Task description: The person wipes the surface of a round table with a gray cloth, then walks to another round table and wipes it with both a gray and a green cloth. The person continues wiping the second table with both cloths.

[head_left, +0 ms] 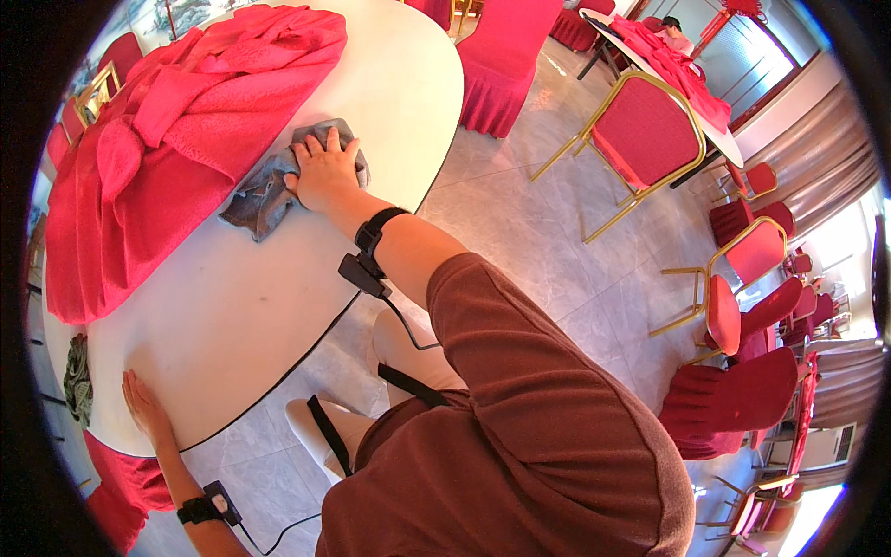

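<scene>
My right hand (327, 170) lies flat on a crumpled grey cloth (261, 198), its fingers spread. The cloth rests on a pale round tabletop (223, 299), close beside a bunched red tablecloth (188, 132). Near the table edge, my left hand (145, 404) rests on the bare top, fingers extended and holding nothing. A dark green crumpled cloth (78, 379) hangs at the rim just beyond it.
A red-covered chair (498, 76) stands by the table's far edge. Gold-framed red chairs (647, 132) stand on the grey tiled floor (515, 223) to the right. A person (675, 38) is by another table with red cloth (668, 66). Cabled devices (365, 271) are strapped to my wrists.
</scene>
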{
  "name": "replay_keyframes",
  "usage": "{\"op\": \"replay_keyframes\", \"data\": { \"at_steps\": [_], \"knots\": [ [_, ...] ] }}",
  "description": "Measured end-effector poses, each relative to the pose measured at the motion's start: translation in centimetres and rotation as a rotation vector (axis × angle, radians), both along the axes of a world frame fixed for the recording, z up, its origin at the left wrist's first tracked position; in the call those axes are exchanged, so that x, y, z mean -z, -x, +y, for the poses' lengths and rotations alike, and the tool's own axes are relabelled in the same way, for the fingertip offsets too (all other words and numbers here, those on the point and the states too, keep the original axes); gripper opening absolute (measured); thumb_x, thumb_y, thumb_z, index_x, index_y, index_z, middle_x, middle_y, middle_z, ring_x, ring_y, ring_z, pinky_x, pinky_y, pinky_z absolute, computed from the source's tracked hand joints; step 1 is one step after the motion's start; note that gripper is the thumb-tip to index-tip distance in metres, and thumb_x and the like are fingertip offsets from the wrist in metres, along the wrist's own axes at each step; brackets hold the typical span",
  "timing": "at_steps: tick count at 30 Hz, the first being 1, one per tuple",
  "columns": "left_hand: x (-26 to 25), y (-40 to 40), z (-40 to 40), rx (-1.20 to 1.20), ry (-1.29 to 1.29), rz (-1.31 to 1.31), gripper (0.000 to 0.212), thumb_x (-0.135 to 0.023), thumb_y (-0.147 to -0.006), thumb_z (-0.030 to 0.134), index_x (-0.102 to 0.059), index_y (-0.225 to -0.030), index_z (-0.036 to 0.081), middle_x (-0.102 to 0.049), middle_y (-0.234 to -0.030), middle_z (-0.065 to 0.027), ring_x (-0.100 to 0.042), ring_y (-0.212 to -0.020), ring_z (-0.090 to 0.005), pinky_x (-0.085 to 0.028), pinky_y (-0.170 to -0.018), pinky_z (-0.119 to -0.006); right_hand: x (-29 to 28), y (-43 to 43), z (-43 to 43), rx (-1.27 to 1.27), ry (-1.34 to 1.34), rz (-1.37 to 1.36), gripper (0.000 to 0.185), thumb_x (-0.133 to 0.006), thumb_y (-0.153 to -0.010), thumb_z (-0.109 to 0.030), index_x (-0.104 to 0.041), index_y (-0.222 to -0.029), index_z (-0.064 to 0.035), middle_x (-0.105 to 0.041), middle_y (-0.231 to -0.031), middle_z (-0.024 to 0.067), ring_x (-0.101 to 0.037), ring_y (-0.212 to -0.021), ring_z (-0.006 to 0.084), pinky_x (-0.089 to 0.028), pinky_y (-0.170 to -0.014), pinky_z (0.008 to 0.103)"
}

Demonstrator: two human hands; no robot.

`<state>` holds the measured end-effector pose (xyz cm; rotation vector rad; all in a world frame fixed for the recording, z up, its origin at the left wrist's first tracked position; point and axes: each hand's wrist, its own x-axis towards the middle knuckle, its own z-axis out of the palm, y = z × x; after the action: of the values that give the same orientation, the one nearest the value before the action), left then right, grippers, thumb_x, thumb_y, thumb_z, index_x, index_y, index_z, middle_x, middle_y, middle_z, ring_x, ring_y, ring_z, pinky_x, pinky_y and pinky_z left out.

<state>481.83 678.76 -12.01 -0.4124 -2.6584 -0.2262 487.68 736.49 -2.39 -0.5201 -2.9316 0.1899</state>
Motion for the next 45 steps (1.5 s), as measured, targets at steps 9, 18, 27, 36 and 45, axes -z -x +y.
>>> {"op": "replay_keyframes", "data": {
  "at_steps": [9, 18, 27, 36, 45],
  "knots": [
    [2.3, 2.0, -2.2, 0.017, 0.045, 0.021, 0.041, -0.039, -0.102, 0.022, -0.049, -0.134, -0.001, -0.046, -0.141, -0.0200, -0.041, -0.132, -0.0344, -0.030, -0.113, -0.041, 0.5, 0.5, -0.2, -0.011, 0.024, 0.040, 0.066, -0.042, -0.092, -0.051, -0.037, -0.146, -0.0132, -0.035, -0.151, 0.0075, -0.019, -0.143, 0.0390, -0.014, -0.105, 0.0718],
    [-0.8, -0.7, 1.1, -0.056, 0.057, -0.021, 0.043, -0.035, -0.102, 0.024, -0.050, -0.134, -0.001, -0.047, -0.140, -0.0185, -0.041, -0.133, -0.0323, -0.029, -0.114, -0.040, 0.6, -2.6, -10.8, -0.699, -0.070, 0.187, 0.059, -0.051, -0.085, -0.049, -0.052, -0.135, -0.0173, -0.047, -0.143, -0.0005, -0.035, -0.134, 0.0322, -0.027, -0.099, 0.0651],
    [-5.0, -3.9, 4.6, -0.138, -0.067, -0.121, 0.046, -0.032, -0.103, 0.029, -0.049, -0.136, 0.002, -0.045, -0.143, -0.0155, -0.038, -0.136, -0.0290, -0.027, -0.114, -0.038, 1.4, 3.7, -3.6, -0.667, -0.171, 0.163, 0.051, -0.046, -0.087, -0.048, -0.059, -0.127, -0.0196, -0.055, -0.136, -0.0008, -0.038, -0.132, 0.0249, -0.032, -0.099, 0.0592],
    [-5.1, -4.4, 4.8, -0.176, -0.116, -0.115, 0.044, -0.035, -0.103, 0.027, -0.050, -0.135, 0.001, -0.047, -0.141, -0.0159, -0.040, -0.134, -0.0300, -0.029, -0.114, -0.038, 0.7, 4.9, 17.7, 0.131, -0.127, 0.063, 0.057, -0.040, -0.093, -0.050, -0.041, -0.144, -0.0246, -0.038, -0.151, -0.0031, -0.030, -0.141, 0.0267, -0.022, -0.109, 0.0625],
    [-1.9, -2.5, 2.0, -0.112, -0.006, 0.033, 0.039, -0.043, -0.100, 0.019, -0.052, -0.134, 0.003, -0.048, -0.140, -0.0175, -0.042, -0.131, -0.0318, -0.032, -0.112, -0.039, 0.9, -0.2, 19.3, 0.340, -0.156, -0.015, 0.061, -0.040, -0.093, -0.051, -0.040, -0.145, -0.0203, -0.037, -0.151, -0.0028, -0.027, -0.142, 0.0265, -0.027, -0.109, 0.0562]
  ]
}}
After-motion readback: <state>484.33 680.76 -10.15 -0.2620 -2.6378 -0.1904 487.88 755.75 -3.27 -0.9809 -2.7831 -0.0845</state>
